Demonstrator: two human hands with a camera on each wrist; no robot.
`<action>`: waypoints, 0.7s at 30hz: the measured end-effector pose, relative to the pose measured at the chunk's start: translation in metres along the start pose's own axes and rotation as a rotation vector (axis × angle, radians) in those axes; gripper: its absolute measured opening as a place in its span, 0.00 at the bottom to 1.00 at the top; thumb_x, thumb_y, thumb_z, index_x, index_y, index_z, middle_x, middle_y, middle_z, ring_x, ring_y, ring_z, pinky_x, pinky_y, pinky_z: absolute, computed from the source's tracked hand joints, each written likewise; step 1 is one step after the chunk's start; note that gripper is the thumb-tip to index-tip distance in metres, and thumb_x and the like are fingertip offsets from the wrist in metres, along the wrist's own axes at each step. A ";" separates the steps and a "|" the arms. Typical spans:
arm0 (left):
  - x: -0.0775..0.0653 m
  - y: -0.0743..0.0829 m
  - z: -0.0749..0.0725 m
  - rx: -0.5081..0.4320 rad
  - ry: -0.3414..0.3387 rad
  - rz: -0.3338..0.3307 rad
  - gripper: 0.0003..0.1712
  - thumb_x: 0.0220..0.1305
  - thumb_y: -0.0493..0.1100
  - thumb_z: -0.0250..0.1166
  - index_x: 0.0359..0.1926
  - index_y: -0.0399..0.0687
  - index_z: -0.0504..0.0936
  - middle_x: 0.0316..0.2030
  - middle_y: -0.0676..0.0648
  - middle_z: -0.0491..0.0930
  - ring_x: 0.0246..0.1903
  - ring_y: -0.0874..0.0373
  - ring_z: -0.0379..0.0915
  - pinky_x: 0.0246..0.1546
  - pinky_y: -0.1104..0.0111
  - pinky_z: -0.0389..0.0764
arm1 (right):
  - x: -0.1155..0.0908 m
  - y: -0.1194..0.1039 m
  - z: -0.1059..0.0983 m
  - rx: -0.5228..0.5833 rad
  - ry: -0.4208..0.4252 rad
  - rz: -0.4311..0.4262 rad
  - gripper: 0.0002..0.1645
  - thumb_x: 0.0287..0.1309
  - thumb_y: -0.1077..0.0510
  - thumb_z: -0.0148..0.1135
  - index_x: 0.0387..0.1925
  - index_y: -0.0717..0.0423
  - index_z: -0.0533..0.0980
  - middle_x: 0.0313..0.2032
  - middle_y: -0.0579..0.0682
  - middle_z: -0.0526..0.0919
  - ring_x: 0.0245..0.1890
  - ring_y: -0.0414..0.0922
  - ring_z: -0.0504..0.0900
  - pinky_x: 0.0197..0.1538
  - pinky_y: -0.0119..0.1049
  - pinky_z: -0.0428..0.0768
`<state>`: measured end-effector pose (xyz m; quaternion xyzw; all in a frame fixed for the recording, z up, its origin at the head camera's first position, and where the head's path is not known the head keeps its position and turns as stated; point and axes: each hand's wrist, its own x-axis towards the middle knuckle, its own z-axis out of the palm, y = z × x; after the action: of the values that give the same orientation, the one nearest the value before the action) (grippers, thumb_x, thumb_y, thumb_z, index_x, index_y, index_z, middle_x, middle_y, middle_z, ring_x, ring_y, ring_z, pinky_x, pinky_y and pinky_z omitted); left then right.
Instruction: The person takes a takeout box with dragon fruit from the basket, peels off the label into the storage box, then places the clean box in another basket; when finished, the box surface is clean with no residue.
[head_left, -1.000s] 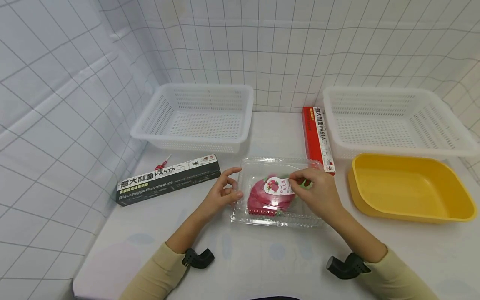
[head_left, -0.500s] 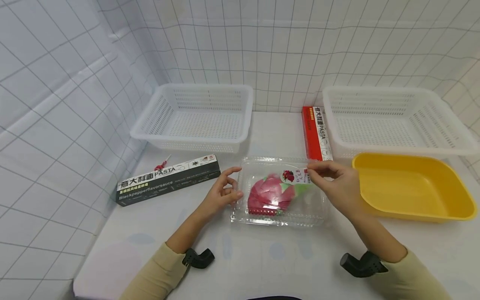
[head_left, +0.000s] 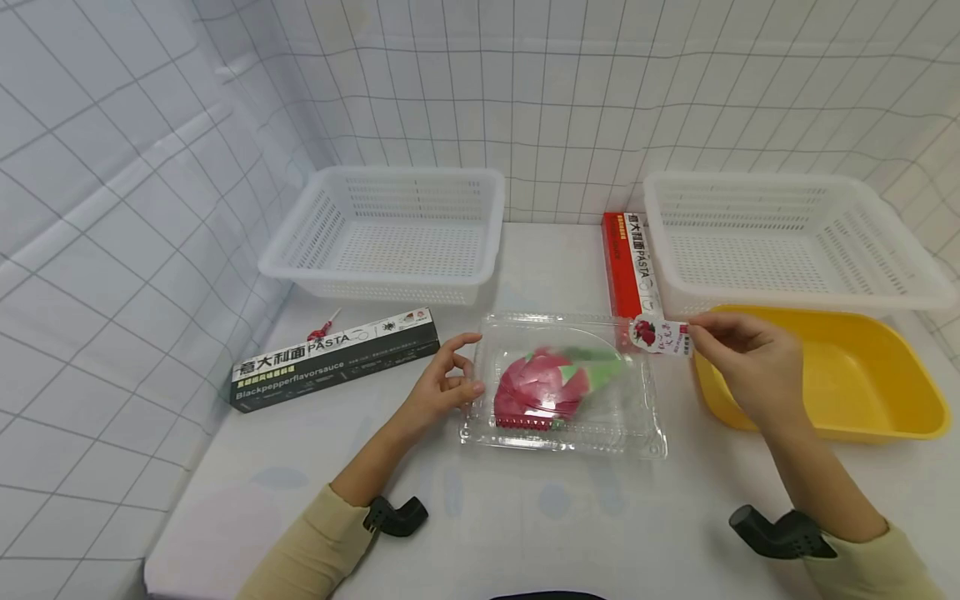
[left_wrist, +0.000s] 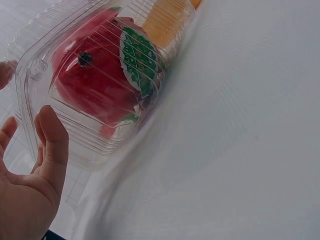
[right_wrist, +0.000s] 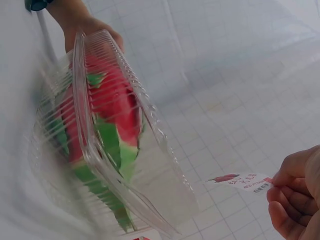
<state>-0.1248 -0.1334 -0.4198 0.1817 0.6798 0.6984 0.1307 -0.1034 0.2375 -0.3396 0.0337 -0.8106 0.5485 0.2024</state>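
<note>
Sticker (head_left: 660, 335), white with a picture of red fruit and lettering, is off the box and in the air, between the clear box (head_left: 611, 425) and the yellow tub (head_left: 851, 427). The right hand (head_left: 757, 371) pinches its right end between thumb and forefinger, the other fingers curled in. In the right wrist view, the sticker and the box stand well apart.

The clear box lies flat on the table (head_left: 517, 533), with a pink fruit (head_left: 536, 385) with green leaves inside. The left hand (head_left: 442, 385) holds the box at its left edge, with curved fingers and the thumb against the rim.

Left of the box, a black pasta carton (head_left: 337, 360) lies at a slant, with a small red object (head_left: 322, 329) just beyond it. On the far side, a red pasta carton (head_left: 626, 262) stretches away from the box's far right corner, close beside the right basket (head_left: 810, 302). The left basket (head_left: 405, 287) stands far left; both are white. The yellow tub sits at the right, on the near side of the right basket.

Beyond the 2 baskets hangs a white checked cloth (head_left: 465, 92).
</note>
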 end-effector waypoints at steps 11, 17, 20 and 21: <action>-0.001 0.002 0.001 0.000 0.003 -0.006 0.41 0.60 0.38 0.65 0.71 0.45 0.56 0.40 0.43 0.62 0.25 0.62 0.71 0.27 0.74 0.75 | 0.006 0.019 -0.037 0.055 0.214 0.168 0.03 0.52 0.69 0.70 0.31 0.62 0.85 0.25 0.39 0.84 0.23 0.35 0.78 0.29 0.18 0.76; -0.001 0.002 0.001 -0.001 0.003 -0.007 0.40 0.61 0.37 0.65 0.71 0.45 0.56 0.40 0.43 0.62 0.25 0.63 0.71 0.27 0.74 0.75 | 0.006 0.035 -0.054 0.070 0.283 0.227 0.05 0.52 0.69 0.70 0.33 0.60 0.84 0.26 0.39 0.84 0.24 0.33 0.80 0.31 0.17 0.76; -0.001 0.001 0.000 0.002 0.004 -0.011 0.40 0.61 0.37 0.65 0.71 0.46 0.57 0.40 0.43 0.62 0.26 0.62 0.71 0.28 0.74 0.75 | 0.006 0.043 -0.058 0.006 0.302 0.216 0.06 0.53 0.68 0.69 0.35 0.60 0.83 0.27 0.37 0.83 0.26 0.33 0.80 0.31 0.17 0.75; -0.001 0.001 0.000 0.003 0.005 -0.013 0.40 0.61 0.37 0.65 0.71 0.47 0.57 0.40 0.43 0.62 0.26 0.62 0.71 0.28 0.74 0.75 | 0.005 0.046 -0.060 -0.039 0.300 0.211 0.06 0.54 0.68 0.68 0.36 0.60 0.83 0.27 0.35 0.82 0.26 0.32 0.79 0.31 0.16 0.75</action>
<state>-0.1240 -0.1335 -0.4186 0.1759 0.6825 0.6969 0.1331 -0.1034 0.3105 -0.3595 -0.1375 -0.7808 0.5497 0.2632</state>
